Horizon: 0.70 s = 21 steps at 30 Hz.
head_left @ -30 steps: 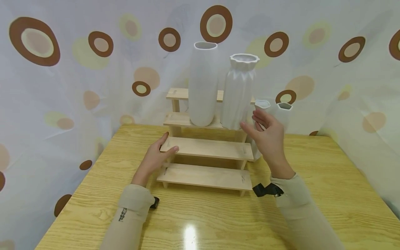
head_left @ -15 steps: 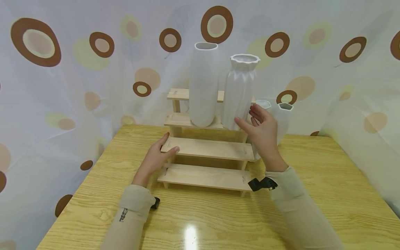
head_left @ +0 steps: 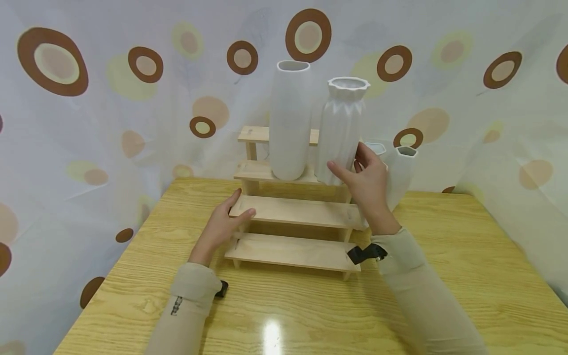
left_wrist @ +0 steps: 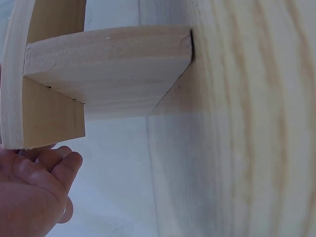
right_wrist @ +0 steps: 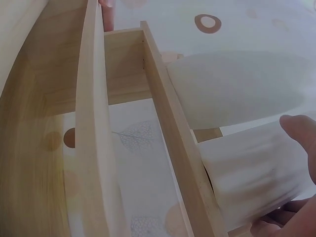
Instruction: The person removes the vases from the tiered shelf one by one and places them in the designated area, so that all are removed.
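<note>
A stepped wooden display stand (head_left: 297, 211) with several shelves stands on the table. My left hand (head_left: 222, 219) grips the left end of its second-lowest shelf, thumb on top; the left wrist view has the fingers (left_wrist: 66, 168) bent by the board's end. On the second-highest shelf a white pleated vase (head_left: 339, 128) with a zigzag collar stands upright. My right hand (head_left: 369, 185) holds its lower part, thumb in front and fingers round the right side. Just left of it, a taller smooth white vase (head_left: 290, 118) stands on that shelf, also seen lying sideways in the right wrist view.
Behind my right hand, right of the stand, are two more white vases: one with an angular mouth (head_left: 403, 172), the other with a pale bluish opening (head_left: 376, 148), mostly hidden. The yellow wood-grain table (head_left: 452, 256) meets a circle-patterned backdrop (head_left: 466, 123) at its back edge.
My right hand has moved left and closed in on the pleated vase, from beside it to holding it. The left hand keeps its place on the shelf end.
</note>
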Each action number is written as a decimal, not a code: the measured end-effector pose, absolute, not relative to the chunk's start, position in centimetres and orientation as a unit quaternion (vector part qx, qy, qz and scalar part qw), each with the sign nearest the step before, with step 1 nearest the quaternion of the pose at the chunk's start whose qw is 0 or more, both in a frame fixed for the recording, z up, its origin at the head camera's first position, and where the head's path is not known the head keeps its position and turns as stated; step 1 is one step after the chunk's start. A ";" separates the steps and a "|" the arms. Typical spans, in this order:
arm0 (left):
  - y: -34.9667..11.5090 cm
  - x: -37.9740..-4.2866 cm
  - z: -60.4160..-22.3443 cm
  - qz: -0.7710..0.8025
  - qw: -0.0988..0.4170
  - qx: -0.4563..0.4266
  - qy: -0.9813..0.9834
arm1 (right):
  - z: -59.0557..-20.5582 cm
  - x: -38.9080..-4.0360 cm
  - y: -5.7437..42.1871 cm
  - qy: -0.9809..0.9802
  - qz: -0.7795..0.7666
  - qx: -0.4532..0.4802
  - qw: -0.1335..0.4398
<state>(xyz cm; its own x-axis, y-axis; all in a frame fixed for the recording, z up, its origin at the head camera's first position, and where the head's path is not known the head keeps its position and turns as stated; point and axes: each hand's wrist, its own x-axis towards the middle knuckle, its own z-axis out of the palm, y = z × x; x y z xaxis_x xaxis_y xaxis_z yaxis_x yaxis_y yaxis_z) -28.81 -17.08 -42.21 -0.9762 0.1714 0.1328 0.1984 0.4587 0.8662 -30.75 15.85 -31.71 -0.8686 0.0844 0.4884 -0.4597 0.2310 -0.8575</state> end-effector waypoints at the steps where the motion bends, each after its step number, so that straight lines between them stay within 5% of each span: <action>1: -17.1 -28.8 -42.2 -0.509 0.014 -0.108 -0.854 | -31.7 -30.9 15.8 -0.750 0.609 0.128 0.225; 21: -17.1 -28.8 -42.1 -0.511 0.011 -0.103 -0.853 | -30.8 -31.6 14.4 -0.751 0.609 0.098 0.234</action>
